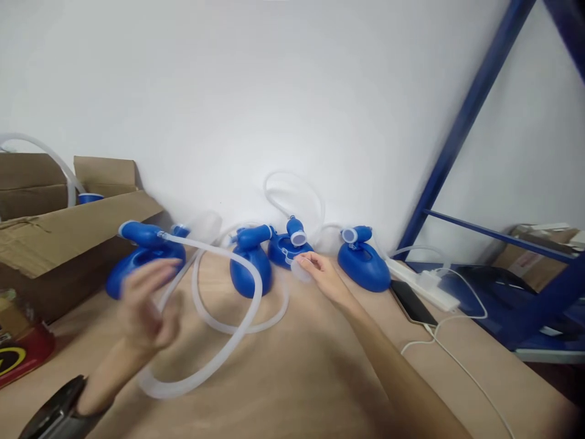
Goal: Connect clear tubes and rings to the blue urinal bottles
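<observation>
Head view gives me the translucent cap (pixel 300 272) first: it sits at the fingertips of the right hand (pixel 320 275), pinched between thumb and fingers, just in front of the second blue bottle from the right (pixel 276 250). That bottle's short neck (pixel 297 231) turns its pale rim toward me. On the other side, the left hand (pixel 148 302) hangs half curled before the leftmost blue bottle (pixel 121 271); it is badly blurred, so I can't tell from here whether it grips anything (a black watch (pixel 59 405) sits on that wrist). From the leftmost bottle's neck a thick translucent hose (pixel 261 286) loops toward me over the wooden table (pixel 283 378). Two more blue bottles flank the one by the cap: one to its left (pixel 250 268), one to its right (pixel 363 266). Farther out, I have a phone (pixel 412 302) beside a white power strip (pixel 423 285) and a blue metal frame (pixel 470 116) on the right, and an open cardboard box (pixel 91 216) on the left, all below or against a pale wall (pixel 274 91).
</observation>
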